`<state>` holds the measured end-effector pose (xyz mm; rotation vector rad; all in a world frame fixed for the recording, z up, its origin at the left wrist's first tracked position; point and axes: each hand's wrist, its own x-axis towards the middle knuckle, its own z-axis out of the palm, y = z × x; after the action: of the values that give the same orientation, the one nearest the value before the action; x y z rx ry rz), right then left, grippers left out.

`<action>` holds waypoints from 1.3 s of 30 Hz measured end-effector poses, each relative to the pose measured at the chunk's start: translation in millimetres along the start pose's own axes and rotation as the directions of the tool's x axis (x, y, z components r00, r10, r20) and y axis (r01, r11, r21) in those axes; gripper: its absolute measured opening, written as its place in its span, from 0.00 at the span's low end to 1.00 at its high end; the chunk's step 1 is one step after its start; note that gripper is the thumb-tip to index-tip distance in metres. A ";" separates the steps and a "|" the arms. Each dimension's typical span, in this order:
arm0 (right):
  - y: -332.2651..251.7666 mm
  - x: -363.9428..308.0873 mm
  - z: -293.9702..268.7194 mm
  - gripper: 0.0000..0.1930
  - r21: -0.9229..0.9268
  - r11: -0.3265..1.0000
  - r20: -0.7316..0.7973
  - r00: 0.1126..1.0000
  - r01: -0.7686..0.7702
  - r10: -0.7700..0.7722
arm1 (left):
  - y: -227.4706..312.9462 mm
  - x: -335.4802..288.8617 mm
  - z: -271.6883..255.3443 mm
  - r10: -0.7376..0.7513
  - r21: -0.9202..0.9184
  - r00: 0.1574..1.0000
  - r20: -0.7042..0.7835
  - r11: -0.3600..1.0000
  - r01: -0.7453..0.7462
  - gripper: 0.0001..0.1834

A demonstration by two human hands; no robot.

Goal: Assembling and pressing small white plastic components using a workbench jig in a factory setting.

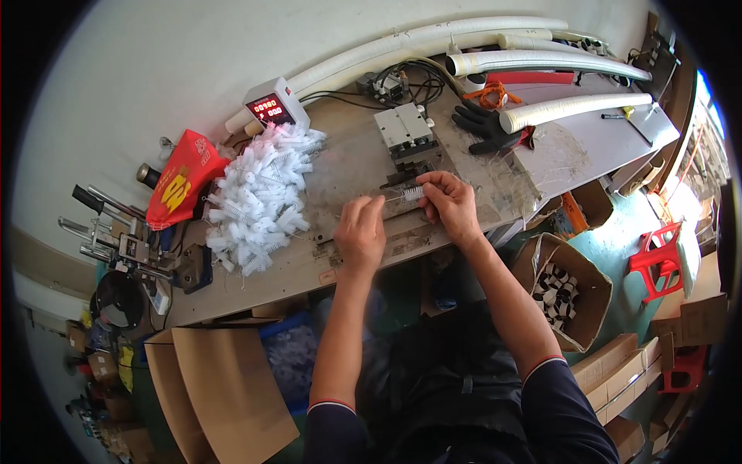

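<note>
Both hands work at the middle of a worn wooden desk (255, 290). The right hand (450, 205) pinches a small white bristle brush (412, 192) between thumb and fingertips, holding it just in front of a grey metal machine block (404, 131). The left hand (360, 230) has its fingers curled together, pinching the thin wire end that runs leftward from the same brush. The brush hangs just above the desk between the 2 hands.

To the left lies a big heap of white brushes (259, 197), near a small grey counter box with a red digit display (275, 104). A red bag (182, 182) lies beside the heap. Behind the machine block, a black glove (483, 124) rests by long white tubes (541, 62). An open cardboard box (568, 290) of small rolls stands at the person's right, below the desk edge.
</note>
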<state>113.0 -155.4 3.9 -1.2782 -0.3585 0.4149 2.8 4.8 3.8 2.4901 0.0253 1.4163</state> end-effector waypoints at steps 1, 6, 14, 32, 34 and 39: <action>1.1 0.4 -0.5 0.10 0.009 1.000 0.005 1.000 -0.002 0.002 | -0.1 -0.2 -0.2 0.011 -0.002 1.000 0.003 1.000 -0.011 0.12; 4.4 1.2 0.0 0.10 0.056 0.998 -0.032 0.999 0.020 -0.018 | 1.3 -0.1 -0.8 0.053 -0.011 0.999 0.002 0.999 -0.053 0.12; 0.1 1.9 -3.7 0.11 0.100 0.995 0.007 1.000 -0.019 0.018 | 5.2 2.3 -1.8 0.048 -0.072 0.998 0.027 0.996 -0.046 0.09; 7.3 3.6 -1.5 0.13 -0.074 0.997 0.311 0.950 0.024 0.000 | 7.9 -0.3 3.5 0.079 -0.040 0.975 0.206 0.997 -0.073 0.06; 2.5 3.2 -6.2 0.13 -0.150 0.985 0.298 0.954 0.079 -0.031 | 10.4 -0.4 9.1 0.119 -0.099 0.960 0.252 0.990 -0.097 0.08; 7.1 2.9 8.4 0.13 -0.203 0.974 0.313 0.949 0.097 -0.029 | 2.5 -7.5 -5.8 0.068 -0.044 0.962 0.266 0.997 -0.058 0.10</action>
<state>110.8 -145.3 -0.7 -1.4115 -0.7239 0.5337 -6.3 2.5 1.0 2.6511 -0.1332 1.0804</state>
